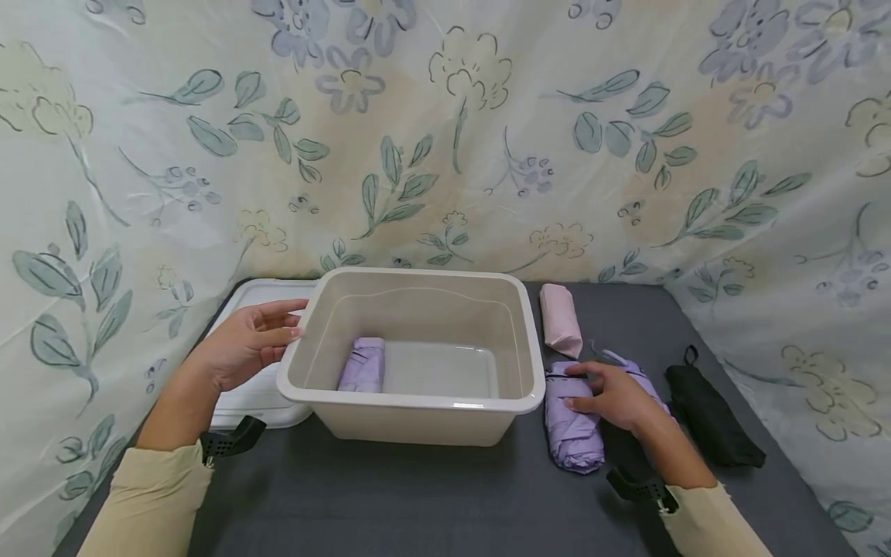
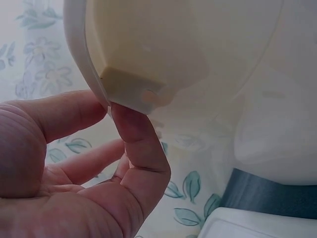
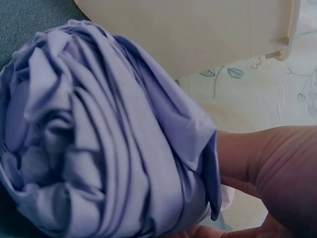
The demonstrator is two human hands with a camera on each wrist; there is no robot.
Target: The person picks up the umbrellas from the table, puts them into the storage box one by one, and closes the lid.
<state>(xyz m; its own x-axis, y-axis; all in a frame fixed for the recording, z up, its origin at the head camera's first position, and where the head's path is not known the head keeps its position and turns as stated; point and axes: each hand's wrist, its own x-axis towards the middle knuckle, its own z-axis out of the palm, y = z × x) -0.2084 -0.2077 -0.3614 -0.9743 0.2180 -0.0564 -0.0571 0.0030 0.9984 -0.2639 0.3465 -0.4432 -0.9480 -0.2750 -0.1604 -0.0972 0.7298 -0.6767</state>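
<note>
Hands on both sides of the beige tub [image 1: 418, 387]. Left hand [image 1: 244, 344] up at the tub's left rim, fingers extended and relaxed, tips touching the edge; from the left wrist view, a fingertip [image 2: 131, 126] tucked right under the lip of the rim, thumb [image 2: 59, 114] beside it, nothing gripped. Right hand [image 1: 612, 394] laid over the lilac folded umbrella [image 1: 572, 422] just right of the tub, palm down, fingers [image 1: 581, 370] wrapped over the bundle's top, thumb [image 1: 581, 404] against its side; from the right wrist view, rolled fabric [image 3: 99, 144] filling the frame, thumb [image 3: 257, 153] pressed against it. Lilac umbrella lying on the mat, close alongside the tub wall, lengthwise toward the camera.

Inside the tub, one more lilac folded umbrella [image 1: 362, 363] flat on the bottom at the left end. Behind the left hand, a white lid [image 1: 261, 348] flat on the mat, partly under the tub's corner.

Further right: pale pink folded umbrella [image 1: 560, 319] near the tub's far right corner, black folded umbrella [image 1: 710, 414] well out to the right, another dark one [image 1: 623, 456] under the right forearm. Dark grey mat [image 1: 418, 503] beneath everything, floral curtain [image 1: 445, 139] all round the back and sides.
</note>
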